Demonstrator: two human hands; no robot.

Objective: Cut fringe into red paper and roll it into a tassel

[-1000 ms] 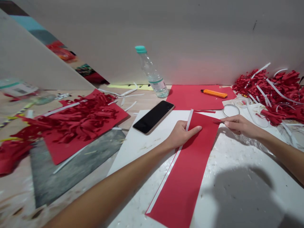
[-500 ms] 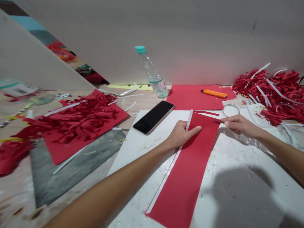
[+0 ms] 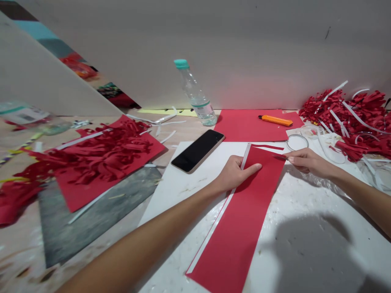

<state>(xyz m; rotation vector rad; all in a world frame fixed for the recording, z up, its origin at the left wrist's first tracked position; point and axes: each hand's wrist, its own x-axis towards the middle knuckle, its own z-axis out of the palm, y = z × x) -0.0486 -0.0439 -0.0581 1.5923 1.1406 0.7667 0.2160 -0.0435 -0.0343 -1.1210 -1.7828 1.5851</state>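
A long red paper sheet (image 3: 241,219) with a white strip along its left edge lies on a white board (image 3: 305,244). My left hand (image 3: 233,174) grips the sheet's upper left edge, the index finger stretched across the red paper and the other fingers curled. My right hand (image 3: 307,161) is closed in a pinch on a thin pointed cutting tool (image 3: 279,156), whose tip touches the sheet's top right corner. A narrow red strip (image 3: 268,147) lies just beyond the sheet's top edge.
A black phone (image 3: 198,150) lies left of the sheet, a water bottle (image 3: 195,94) stands behind it. An orange utility knife (image 3: 275,120) rests on another red sheet (image 3: 244,126). Heaps of fringed red paper (image 3: 100,156) sit at left and at right (image 3: 357,118).
The red sheet and my left hand have shifted slightly toward me. A narrow red strip now lies apart from the sheet's top edge. My right hand has barely moved.
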